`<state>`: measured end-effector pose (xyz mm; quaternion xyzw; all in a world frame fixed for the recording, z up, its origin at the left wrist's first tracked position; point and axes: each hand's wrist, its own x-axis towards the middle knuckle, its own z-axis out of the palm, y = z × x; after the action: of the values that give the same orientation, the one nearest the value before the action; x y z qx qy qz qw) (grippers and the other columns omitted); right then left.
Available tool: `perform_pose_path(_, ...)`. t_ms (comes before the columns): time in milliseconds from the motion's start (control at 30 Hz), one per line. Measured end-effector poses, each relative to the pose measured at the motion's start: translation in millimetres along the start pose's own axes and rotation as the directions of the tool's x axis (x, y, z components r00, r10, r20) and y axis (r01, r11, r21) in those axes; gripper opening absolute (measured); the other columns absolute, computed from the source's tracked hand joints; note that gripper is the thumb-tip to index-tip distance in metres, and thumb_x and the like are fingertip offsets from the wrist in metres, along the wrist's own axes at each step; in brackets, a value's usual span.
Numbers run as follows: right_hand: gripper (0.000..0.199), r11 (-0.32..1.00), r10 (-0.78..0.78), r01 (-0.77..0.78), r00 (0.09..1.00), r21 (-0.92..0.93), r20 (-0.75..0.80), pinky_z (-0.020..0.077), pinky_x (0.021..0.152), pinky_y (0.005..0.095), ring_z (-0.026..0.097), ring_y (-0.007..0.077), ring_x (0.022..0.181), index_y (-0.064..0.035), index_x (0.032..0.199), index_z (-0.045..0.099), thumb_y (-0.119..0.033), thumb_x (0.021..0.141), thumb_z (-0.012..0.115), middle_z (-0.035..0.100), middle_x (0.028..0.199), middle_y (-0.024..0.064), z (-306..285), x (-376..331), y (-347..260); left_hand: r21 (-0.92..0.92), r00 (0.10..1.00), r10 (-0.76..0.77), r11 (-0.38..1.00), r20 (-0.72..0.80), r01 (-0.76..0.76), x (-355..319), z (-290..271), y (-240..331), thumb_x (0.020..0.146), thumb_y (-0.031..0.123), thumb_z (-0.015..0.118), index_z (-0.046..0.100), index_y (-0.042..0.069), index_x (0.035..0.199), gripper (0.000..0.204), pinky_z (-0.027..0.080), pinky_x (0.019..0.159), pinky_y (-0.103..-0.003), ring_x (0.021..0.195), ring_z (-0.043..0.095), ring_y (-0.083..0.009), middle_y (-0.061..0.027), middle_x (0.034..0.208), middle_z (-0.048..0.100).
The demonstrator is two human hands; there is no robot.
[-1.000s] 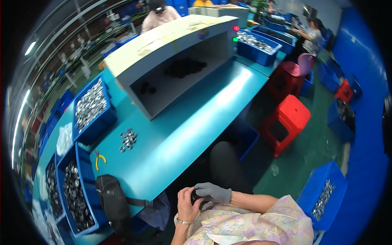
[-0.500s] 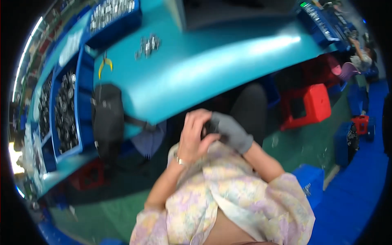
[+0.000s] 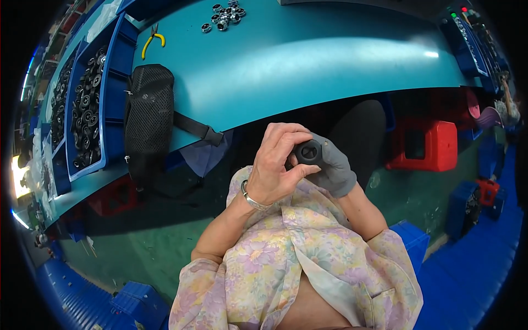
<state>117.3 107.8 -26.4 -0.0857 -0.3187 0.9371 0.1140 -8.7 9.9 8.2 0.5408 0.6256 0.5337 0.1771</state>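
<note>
My bare left hand (image 3: 278, 165) and my right hand (image 3: 333, 168), in a grey glove, meet over my lap below the edge of the teal table (image 3: 308, 60). Together they grip a small round black part (image 3: 308, 151). The left thumb and fingers pinch its rim, and the gloved right hand cups it from behind. A silver bracelet circles my left wrist.
A black mesh bag (image 3: 147, 113) lies at the table's near edge, its strap hanging over. Blue bins (image 3: 82, 110) of dark round parts line the left. Yellow-handled pliers (image 3: 149, 43) and a cluster of small round parts (image 3: 224, 12) lie farther back. A red stool (image 3: 423, 146) stands to the right.
The view has tipped down from the workshop to my lap. My hands have stayed together on the black part, which is now raised closer to the camera.
</note>
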Motion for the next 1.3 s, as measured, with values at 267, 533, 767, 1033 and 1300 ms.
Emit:
perform_pose_path(267, 0.050, 0.998, -0.055, 0.055, 0.998, -0.008, 0.003, 0.0490, 0.085, 0.0285, 0.058, 0.0147, 0.093, 0.0006, 0.117, 0.052, -0.040, 0.090, 0.061, 0.058, 0.103, 0.0068, -10, 10, 4, 0.009, 0.993, -0.110, 0.994, 0.030, 0.110, 4, -3, 4, 0.064, 0.013, 0.083, 0.061, 0.002, 0.111, 0.054, 0.049, 0.081, -0.035, 0.101, 0.056, -0.0284, -0.0137, 0.116, 0.057)
perform_pose_path(533, 0.055, 0.999, 0.022, -0.021, 0.999, 0.045, -0.032, 0.0483, 0.089, 0.0287, 0.057, 0.0139, 0.102, -0.0010, 0.127, 0.047, -0.040, 0.091, 0.061, 0.056, 0.113, 0.0088, 1, 12, 2, 0.042, 0.993, -0.119, 0.992, 0.003, 0.118, 4, -12, -3, 0.067, 0.010, 0.080, 0.062, 0.001, 0.107, 0.044, 0.047, 0.077, -0.030, 0.099, 0.052, -0.0226, -0.0108, 0.115, 0.056)
perform_pose_path(767, 0.052, 0.743, -0.352, 0.109, 0.903, -0.660, -0.246, 0.0453, 0.096, 0.0346, 0.053, 0.0167, 0.109, -0.0018, 0.129, 0.049, 0.002, 0.079, 0.062, 0.056, 0.119, 0.0073, 6, 3, 6, -0.907, 0.852, -0.470, 0.212, 0.232, 0.364, -12, -13, -19, 0.079, 0.028, 0.078, 0.053, -0.001, 0.122, 0.058, 0.041, 0.075, -0.026, 0.082, 0.048, -0.0125, -0.0032, 0.098, 0.053)
perform_pose_path(1033, 0.065, 0.053, -0.456, 0.346, 0.843, -0.937, 0.285, 0.0458, 0.088, 0.0379, 0.053, 0.0315, 0.106, -0.0033, 0.121, 0.053, -0.016, 0.064, 0.083, 0.056, 0.113, 0.0125, 18, 17, -9, -0.892, 0.831, -0.327, -0.204, 0.451, 0.404, -28, -8, -17, 0.093, 0.025, 0.062, 0.050, -0.001, 0.126, 0.043, 0.043, 0.095, -0.034, 0.107, 0.056, -0.0191, -0.0109, 0.116, 0.059)
perform_pose_path(1300, 0.056, -0.075, -0.465, 0.372, 0.807, -0.925, 0.362, 0.0458, 0.086, 0.0402, 0.054, 0.0317, 0.100, -0.0073, 0.111, 0.058, -0.022, 0.063, 0.082, 0.060, 0.105, 0.0088, 22, 17, -5, -0.881, 0.844, -0.275, -0.255, 0.461, 0.398, -40, -12, -20, 0.096, 0.026, 0.056, 0.049, 0.000, 0.127, 0.041, 0.042, 0.097, -0.035, 0.108, 0.056, -0.0196, -0.0123, 0.116, 0.060)
